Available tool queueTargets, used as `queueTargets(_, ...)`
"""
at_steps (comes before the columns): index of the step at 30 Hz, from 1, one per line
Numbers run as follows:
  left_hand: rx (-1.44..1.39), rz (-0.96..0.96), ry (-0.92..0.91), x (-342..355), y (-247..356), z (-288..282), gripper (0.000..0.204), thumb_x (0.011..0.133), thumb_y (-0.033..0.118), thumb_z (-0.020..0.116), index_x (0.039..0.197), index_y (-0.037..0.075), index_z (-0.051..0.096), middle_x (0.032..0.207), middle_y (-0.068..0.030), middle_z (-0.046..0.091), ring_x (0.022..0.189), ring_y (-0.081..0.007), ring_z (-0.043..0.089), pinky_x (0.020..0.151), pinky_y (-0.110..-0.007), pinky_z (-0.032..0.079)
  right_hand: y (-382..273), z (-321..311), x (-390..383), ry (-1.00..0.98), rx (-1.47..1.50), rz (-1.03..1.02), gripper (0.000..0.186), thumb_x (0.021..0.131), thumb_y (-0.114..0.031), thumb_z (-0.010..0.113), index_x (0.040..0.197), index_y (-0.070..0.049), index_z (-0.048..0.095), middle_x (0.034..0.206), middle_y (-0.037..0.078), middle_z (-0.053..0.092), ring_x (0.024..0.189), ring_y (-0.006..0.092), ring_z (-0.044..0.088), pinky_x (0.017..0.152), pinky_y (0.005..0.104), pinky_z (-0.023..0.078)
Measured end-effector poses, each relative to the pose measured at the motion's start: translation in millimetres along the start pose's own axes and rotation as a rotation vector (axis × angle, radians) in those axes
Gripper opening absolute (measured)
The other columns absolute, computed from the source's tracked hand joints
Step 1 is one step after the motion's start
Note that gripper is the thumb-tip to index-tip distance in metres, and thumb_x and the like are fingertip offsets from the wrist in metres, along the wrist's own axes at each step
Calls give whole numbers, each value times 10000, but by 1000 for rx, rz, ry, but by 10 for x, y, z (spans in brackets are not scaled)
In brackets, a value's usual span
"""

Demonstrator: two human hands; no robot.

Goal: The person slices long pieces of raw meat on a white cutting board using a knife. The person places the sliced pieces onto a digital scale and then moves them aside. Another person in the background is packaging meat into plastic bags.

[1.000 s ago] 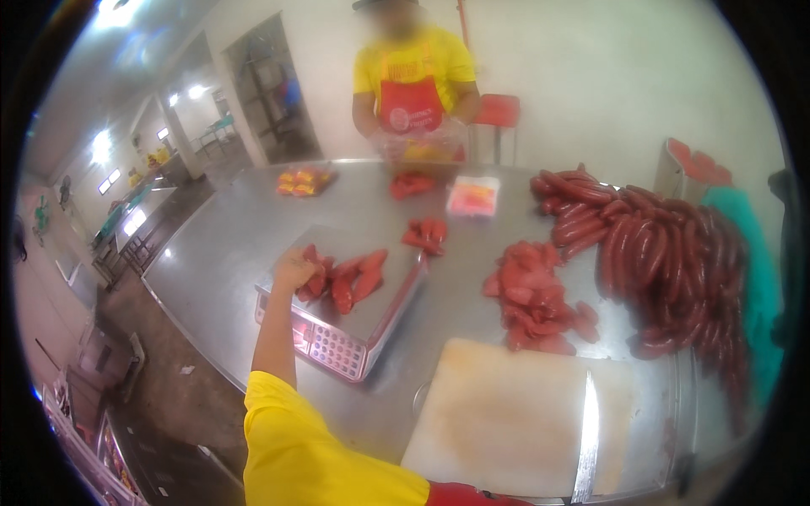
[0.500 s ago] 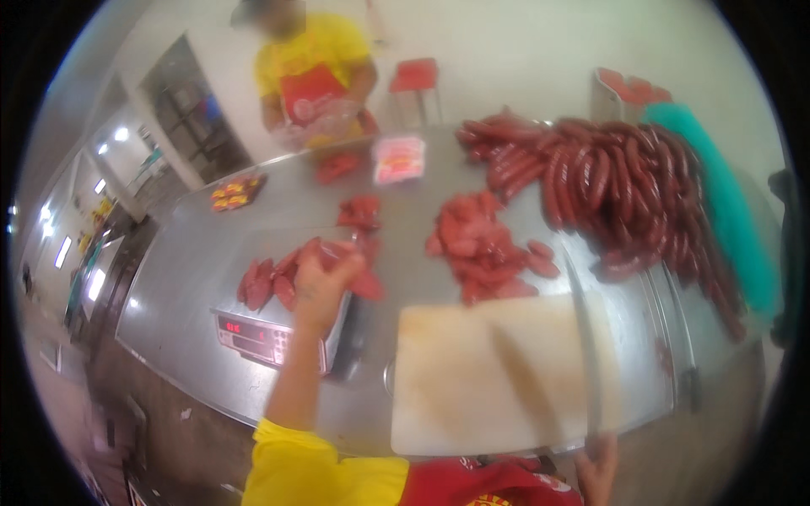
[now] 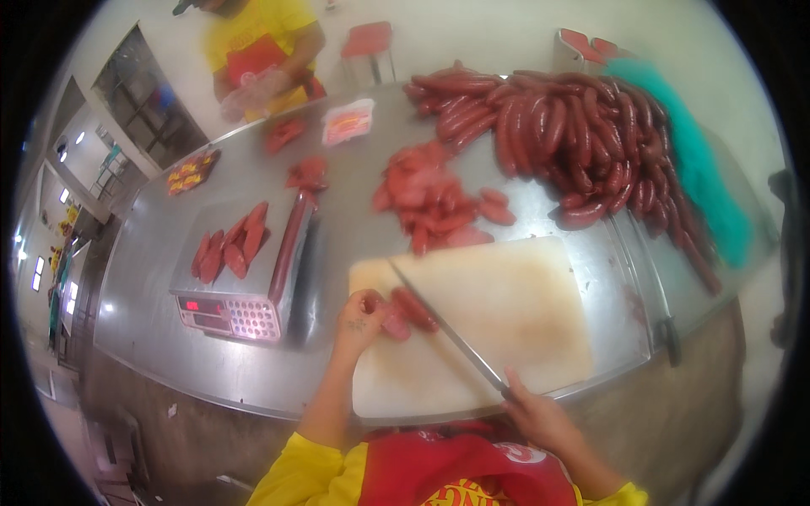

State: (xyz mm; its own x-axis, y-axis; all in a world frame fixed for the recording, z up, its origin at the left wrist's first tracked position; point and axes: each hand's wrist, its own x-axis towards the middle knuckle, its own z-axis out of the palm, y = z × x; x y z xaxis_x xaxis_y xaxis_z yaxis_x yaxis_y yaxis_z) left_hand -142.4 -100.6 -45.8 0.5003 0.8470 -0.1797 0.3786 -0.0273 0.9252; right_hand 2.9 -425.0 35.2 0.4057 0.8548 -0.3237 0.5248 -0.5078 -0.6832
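On the white cutting board (image 3: 540, 312), my left hand (image 3: 356, 325) is closed around sausage, with a dark red end showing at the top of the fist and a cut pink piece (image 3: 394, 324) at the fingers. Beside it a short dark red sausage piece (image 3: 414, 310) lies under the blade. My right hand (image 3: 540, 415) grips the handle of a long knife (image 3: 460, 344), its tip pointing away to the left. Beyond the board is a pile of cut sausage pieces (image 3: 426, 194).
Left of the board stands a scale (image 3: 228, 316) bearing cut pieces, with a long sausage (image 3: 293, 240) along its right edge. A large heap of linked sausages (image 3: 557, 126) lies far right, by a green cloth (image 3: 688, 152). Another knife (image 3: 671, 337) lies right. A co-worker (image 3: 261, 51) stands across the table.
My left hand has come from the scale to the board with sausage. The knife, held upright before, now slants over a sausage piece on the board. The view has shifted too.
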Motion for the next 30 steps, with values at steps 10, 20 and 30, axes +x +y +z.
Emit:
queueTargets(10,-62,-57,169,-103,-17,180,339,771,152,695,1054,-6,596,874,-70,655,685,-117,628,575,-258,499,7,-279,-103,-151,-157,-150,587,928,-219,568,1454,-198,309,710,229,624,644,418,610,587,464,483)
queueTargets(20,24,181,300,-221,-98,338,293,798,74,665,1057,-25,570,838,-56,646,705,-120,612,624,-261,500,-229,-445,-222,-309,-132,108,580,903,-188,605,1428,-181,357,933,269,634,854,437,621,741,415,497)
queueTargets(30,-94,258,469,-300,437,-120,238,802,116,655,1004,5,594,771,-73,636,668,-133,597,637,-281,494,97,210,415,20,-29,-318,455,890,-156,591,1314,-33,484,976,247,660,866,358,668,764,379,506)
